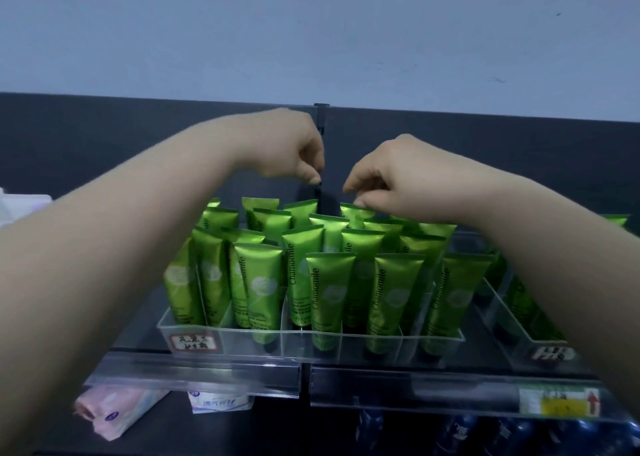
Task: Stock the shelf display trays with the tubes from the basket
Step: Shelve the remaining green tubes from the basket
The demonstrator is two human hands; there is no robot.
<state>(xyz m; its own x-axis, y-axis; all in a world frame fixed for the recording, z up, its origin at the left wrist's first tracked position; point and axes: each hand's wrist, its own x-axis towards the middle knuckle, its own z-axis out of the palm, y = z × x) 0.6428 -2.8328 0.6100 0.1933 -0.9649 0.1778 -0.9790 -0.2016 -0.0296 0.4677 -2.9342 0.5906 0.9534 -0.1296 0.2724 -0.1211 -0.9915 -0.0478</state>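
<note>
Several green "Chamomile" tubes [329, 293] stand upright, caps down, in a clear acrylic display tray [242, 334] on the shelf. My right hand [391, 175] reaches over the back row and pinches the flat top edge of a green tube [351, 213] there. My left hand [287, 147] hovers above the back row beside the dark shelf upright [320, 123], fingers curled downward with the tips together. I see nothing between them. The basket is out of view.
A second clear tray [512, 331] with more green tubes sits at the right. Handwritten labels [194, 343] mark the tray fronts. A clear price rail [433, 386] runs along the shelf edge. Tissue packs [107, 414] and dark bottles [485, 435] lie on the shelf below.
</note>
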